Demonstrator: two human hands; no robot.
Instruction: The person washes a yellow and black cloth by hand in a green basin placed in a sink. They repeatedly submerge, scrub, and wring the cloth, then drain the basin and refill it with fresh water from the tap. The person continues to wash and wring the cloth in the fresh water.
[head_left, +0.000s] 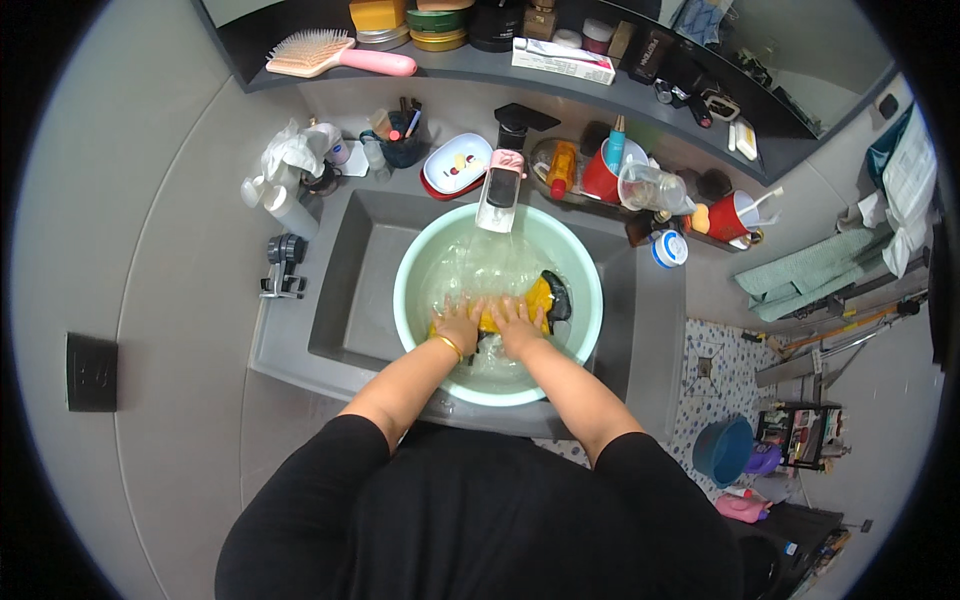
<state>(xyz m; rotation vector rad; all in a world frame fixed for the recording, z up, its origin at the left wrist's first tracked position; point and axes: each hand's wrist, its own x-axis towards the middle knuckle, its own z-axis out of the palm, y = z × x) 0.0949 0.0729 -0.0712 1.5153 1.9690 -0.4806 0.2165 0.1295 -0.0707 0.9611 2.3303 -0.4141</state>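
A pale green plastic basin of water stands in the grey sink, beneath the faucet. In the water lies a yellow and black item, seemingly fabric; its exact kind is hard to tell. My left hand, with a gold bangle at the wrist, presses on its left part, palm down and fingers spread. Beside it my right hand rests flat on the yellow middle, fingers also apart. The black end sticks out to the right of my right hand. Both hands partly cover the item.
A soap dish sits behind the basin's rim. Red cups, bottles and a white-lidded jar line the back right. On the shelf above lies a pink hairbrush. A blue bucket stands on the floor at right.
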